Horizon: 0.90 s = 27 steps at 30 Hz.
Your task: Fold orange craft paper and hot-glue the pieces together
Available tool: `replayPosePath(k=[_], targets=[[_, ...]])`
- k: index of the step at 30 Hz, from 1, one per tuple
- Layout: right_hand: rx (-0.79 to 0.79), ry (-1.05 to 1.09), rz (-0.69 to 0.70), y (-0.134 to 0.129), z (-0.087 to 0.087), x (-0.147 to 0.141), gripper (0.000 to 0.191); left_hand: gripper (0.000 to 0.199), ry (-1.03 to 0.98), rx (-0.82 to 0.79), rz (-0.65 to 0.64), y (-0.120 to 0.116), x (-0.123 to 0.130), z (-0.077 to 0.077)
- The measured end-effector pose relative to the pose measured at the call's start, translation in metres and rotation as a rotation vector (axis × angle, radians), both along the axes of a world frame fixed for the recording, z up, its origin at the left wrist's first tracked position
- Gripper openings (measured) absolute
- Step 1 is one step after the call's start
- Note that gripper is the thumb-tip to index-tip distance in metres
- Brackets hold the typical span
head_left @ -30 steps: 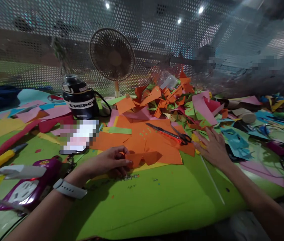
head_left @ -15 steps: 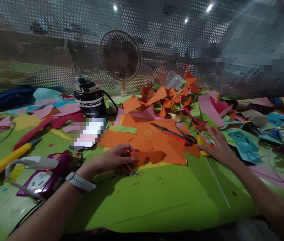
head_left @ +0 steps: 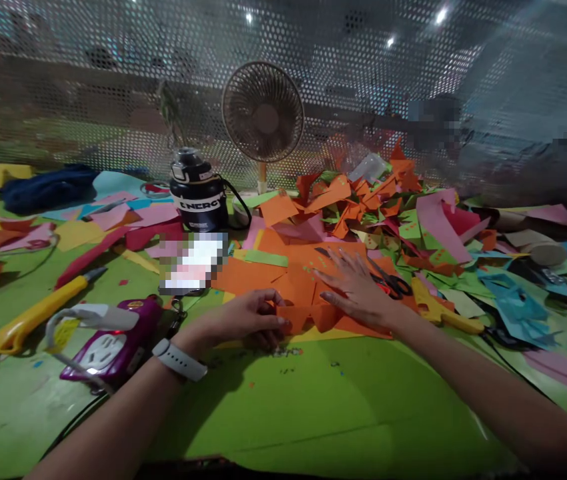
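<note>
My left hand (head_left: 251, 319), with a white band at the wrist, has its fingers closed on the left end of a small folded orange paper piece (head_left: 299, 315). That piece rests on larger orange sheets (head_left: 246, 275). My right hand (head_left: 363, 293) is spread out, palm down, over the sheets just right of the folded piece; whether it touches them I cannot tell. Black scissors (head_left: 400, 285) show beyond its wrist, and the hand covers most of a knife-like tool beside them. A yellow glue gun (head_left: 433, 309) lies to the right of that forearm.
A purple power strip (head_left: 138, 327) with a white plug and a yellow-handled tool (head_left: 38, 313) lie at left. Behind are a phone (head_left: 196, 263), a black bottle (head_left: 198, 200) and a fan (head_left: 263, 113). Paper scraps (head_left: 333, 200) are heaped at the back; green covers the table (head_left: 313, 400).
My right hand has moved left from beside the glue gun to over the orange sheets. The glue gun now lies farther right, more in view. The left hand keeps its hold; the view has shifted slightly.
</note>
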State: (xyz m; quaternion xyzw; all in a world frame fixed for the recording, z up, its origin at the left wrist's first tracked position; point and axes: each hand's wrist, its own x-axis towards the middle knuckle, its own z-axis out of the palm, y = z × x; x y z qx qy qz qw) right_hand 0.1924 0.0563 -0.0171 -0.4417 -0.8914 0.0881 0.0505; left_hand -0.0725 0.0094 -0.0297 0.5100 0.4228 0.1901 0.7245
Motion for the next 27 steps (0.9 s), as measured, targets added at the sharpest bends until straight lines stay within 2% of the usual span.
replayPosePath(k=[7, 10, 12, 15, 18, 21, 27], targets=[[-0.096, 0.004, 0.034, 0.001, 0.002, -0.004, 0.064, 0.043, 0.003, -0.015, 0.011, 0.000, 0.001, 0.006], [-0.181, 0.139, -0.013, 0.002, 0.004, -0.003, 0.068, 0.045, -0.026, -0.021, 0.039, -0.001, 0.001, 0.008], [-0.320, 0.351, -0.086, -0.001, 0.010, -0.002, 0.070, 0.045, -0.066, -0.043, 0.053, -0.002, 0.001, 0.010], [-0.629, 0.697, -0.168, -0.013, 0.024, -0.004, 0.072, 0.045, -0.135, -0.094, 0.072, -0.004, 0.002, 0.014], [-0.796, 0.841, -0.150, -0.029, 0.035, -0.012, 0.078, 0.049, -0.190, -0.116, 0.134, -0.006, 0.005, 0.017], [-0.729, 0.810, -0.068, -0.041, 0.035, -0.022, 0.077, 0.050, -0.214, -0.132, 0.188, -0.008, 0.008, 0.020], [-0.456, 0.531, 0.034, -0.054, 0.032, -0.031, 0.071, 0.045, -0.209, -0.116, 0.165, -0.009, 0.009, 0.026]])
